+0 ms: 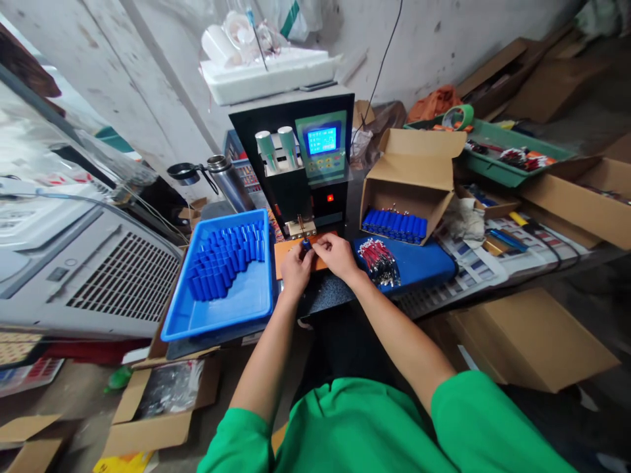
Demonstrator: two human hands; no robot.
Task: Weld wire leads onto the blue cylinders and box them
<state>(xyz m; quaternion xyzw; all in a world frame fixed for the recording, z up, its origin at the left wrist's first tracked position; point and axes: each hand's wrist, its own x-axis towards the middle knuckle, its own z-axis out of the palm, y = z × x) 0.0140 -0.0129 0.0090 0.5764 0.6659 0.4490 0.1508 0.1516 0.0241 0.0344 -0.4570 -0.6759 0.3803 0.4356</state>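
My left hand (296, 265) and my right hand (336, 253) meet over an orange pad (283, 252) and together pinch a small blue battery cell (306, 244). The cell sits just under the electrode tips (301, 223) of a black spot welder (305, 164) with a lit blue screen (322, 140). A blue tray (231, 305) full of blue cells stands left of my left hand. A bundle of red and black leads (379, 259) lies on a blue mat right of my right hand.
An open carton (407, 190) with a row of blue cells stands behind the leads. A green tray (497, 157) of parts and more cartons (576, 197) fill the right. A steel flask (227, 179) and a grey appliance (89, 276) stand left. Cartons lie on the floor.
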